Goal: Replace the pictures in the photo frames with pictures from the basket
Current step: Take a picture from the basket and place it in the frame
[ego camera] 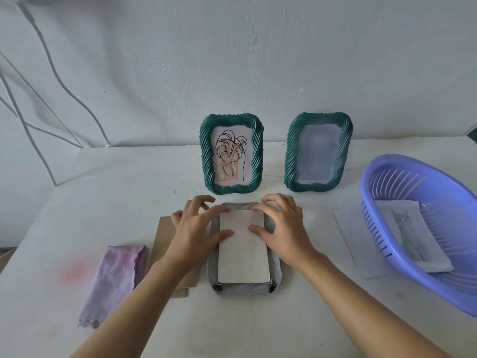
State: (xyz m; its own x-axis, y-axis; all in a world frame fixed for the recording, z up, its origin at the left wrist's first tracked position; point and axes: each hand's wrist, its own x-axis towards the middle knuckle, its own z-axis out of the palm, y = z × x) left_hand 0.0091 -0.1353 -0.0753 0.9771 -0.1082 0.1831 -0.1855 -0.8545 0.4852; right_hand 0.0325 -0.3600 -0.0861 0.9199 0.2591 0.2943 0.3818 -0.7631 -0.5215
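Hands point(198, 232) point(282, 228) press sheet point(242, 251) edges inside face-down frame point(245, 291).

Soft, even, cool-toned light, moderately bright. Faint shadows under my left hand point(196, 231) and right hand point(284, 228). Wide-angle bending toward 9 and 3 o'clock; blurred pink patch point(74, 271) at 8 o'clock.

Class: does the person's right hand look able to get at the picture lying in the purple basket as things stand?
Probably yes. The right hand rests on the face-down frame, and the basket lies open-topped on that same side, with only a flat sheet between; the picture lies uncovered.
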